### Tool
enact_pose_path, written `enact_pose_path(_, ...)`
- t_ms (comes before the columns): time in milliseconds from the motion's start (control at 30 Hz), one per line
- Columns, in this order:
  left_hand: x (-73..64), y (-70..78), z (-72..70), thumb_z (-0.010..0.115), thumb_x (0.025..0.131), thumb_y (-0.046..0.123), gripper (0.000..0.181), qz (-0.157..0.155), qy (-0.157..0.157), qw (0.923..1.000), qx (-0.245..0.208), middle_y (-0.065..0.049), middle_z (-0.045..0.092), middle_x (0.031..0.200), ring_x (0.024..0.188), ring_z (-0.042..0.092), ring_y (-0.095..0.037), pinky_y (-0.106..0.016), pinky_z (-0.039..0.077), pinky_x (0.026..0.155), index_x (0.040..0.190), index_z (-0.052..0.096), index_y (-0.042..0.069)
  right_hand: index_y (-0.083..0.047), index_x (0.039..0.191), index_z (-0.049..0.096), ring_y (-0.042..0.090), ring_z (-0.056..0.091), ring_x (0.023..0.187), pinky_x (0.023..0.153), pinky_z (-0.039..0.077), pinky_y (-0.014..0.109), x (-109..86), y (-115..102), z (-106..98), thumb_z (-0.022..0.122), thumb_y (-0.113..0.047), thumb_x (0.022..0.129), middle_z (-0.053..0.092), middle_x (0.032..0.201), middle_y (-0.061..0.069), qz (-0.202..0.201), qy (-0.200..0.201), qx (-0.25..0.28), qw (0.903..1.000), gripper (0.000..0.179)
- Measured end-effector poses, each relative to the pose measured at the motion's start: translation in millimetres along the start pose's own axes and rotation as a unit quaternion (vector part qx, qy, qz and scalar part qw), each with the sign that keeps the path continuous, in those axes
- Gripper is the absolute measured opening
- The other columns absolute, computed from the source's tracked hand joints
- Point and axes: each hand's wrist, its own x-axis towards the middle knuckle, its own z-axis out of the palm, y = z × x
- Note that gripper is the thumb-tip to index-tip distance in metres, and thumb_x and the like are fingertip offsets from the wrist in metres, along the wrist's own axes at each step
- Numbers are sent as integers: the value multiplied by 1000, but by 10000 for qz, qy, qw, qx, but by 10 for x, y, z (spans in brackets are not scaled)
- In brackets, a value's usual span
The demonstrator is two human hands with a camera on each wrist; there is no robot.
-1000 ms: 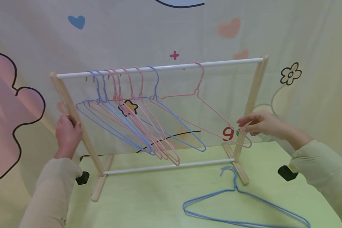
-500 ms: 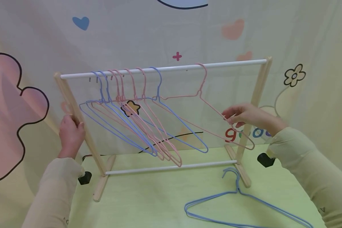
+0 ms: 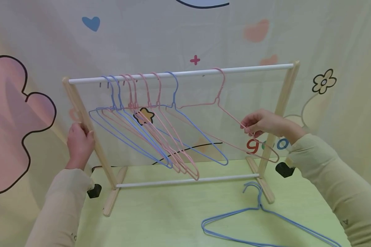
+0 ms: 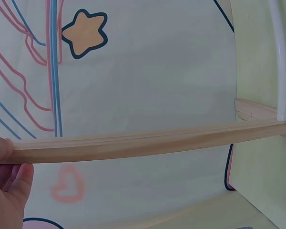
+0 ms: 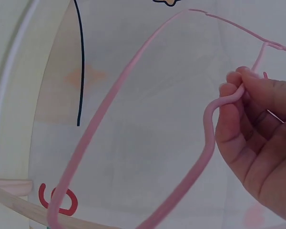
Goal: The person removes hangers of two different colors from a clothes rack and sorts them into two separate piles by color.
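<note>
At the left post (image 3: pixel 102 161) of a small wooden rack, we see the left hand (image 3: pixel 80 142) gripping the wood, its fingers and thumb curled round it. Toward the other end, the right hand (image 3: pixel 262 123) pinches one arm of a pink hanger (image 3: pixel 229 113) between thumb and fingers; our right wrist view shows the grip right beside a bend in the wire. That hanger hooks over the white top rod (image 3: pixel 258 69), well apart from its neighbours, and its outer corner passes in front of the right post (image 3: pixel 286 92).

Farther left on the same rod we count two blue hangers (image 3: pixel 120 97), then four pink hangers (image 3: pixel 159 91), then a lone blue hanger (image 3: pixel 175 85). Their lower corners overlap and slant toward us, above a white lower rod (image 3: pixel 160 183) that joins the two posts.

On the pale green table (image 3: pixel 160 212), in front of the rack's right foot (image 3: pixel 267 192), we find more blue hangers (image 3: pixel 260 206) lying stacked, their bottom bar partly cut off by the edge of our view. Behind everything hangs a pale cloth (image 3: pixel 160 41) printed with hearts, a flower and a star (image 4: pixel 84 33).
</note>
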Motion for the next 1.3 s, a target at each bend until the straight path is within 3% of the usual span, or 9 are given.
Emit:
enact_pose_path(267,-19,39,-18,46,88,11,25,-11,-37,10000,-34,-22,43,96,90,42,-37,-47,34,78,102,39,-8,8,103,53,12,54,67,64,50,26,-152,-79,-105,54,-5,85,57,75,-1,-51,299,-154,9994,22)
enact_pose_path(533,-21,22,-7,46,88,11,24,-16,-9,10000,5,-22,43,95,88,43,-37,-47,35,76,101,40,-8,7,103,58,16,55,67,63,51,29,-520,-83,-260,57,-6,83,60,75,2,-40,416,-642,9971,23)
enact_pose_path(767,-13,17,-13,47,87,11,25,51,1,10000,14,-23,42,95,88,42,-39,-48,34,78,101,39,-8,5,106,57,12,54,64,61,50,26,-852,154,-304,55,-4,83,58,73,3,428,326,-1031,9932,25)
enact_pose_path(900,-17,19,-22,46,87,11,25,37,10,10000,6,-24,43,97,89,42,-40,-49,34,80,102,39,-8,4,102,58,11,52,62,59,49,26,-962,334,-258,55,-6,83,54,69,0,381,144,-979,9944,21)
enact_pose_path(1300,8,-6,-11,46,88,12,26,-8,-101,9999,9,-23,42,97,90,41,-39,-49,33,79,103,38,-8,7,100,57,8,50,60,55,48,26,-949,770,95,56,-8,83,52,69,0,209,-341,-255,9989,22)
